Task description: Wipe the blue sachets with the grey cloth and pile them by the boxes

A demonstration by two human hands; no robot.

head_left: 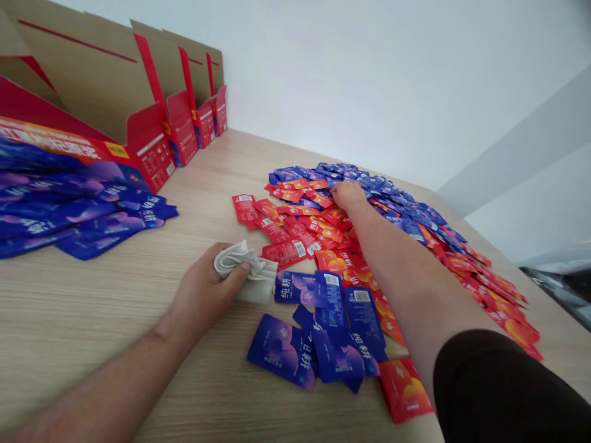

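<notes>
**Folded cloth (247, 271) held in the left hand (219, 277), red sachets (323, 227) reached by the right hand (349, 195)**

In the head view, the hands are kept well apart. At eight o'clock, the cloth is clamped between left thumb and fingers, apparently folded so that it can be managed one-handed. At two o'clock, the right fingertips are set among the sachets at the heap's far side; whether one is pinched cannot be told. Red sachets are spread from the centre towards four o'clock, with blue sachets (418, 212) banked behind them and a smaller blue cluster (330, 301) laid at six, perhaps grouped by colour. Open boxes (150, 157) are lined up at ten o'clock, lids raised, presumably for easy access; blue pouches (101, 203) are piled at nine.
</notes>
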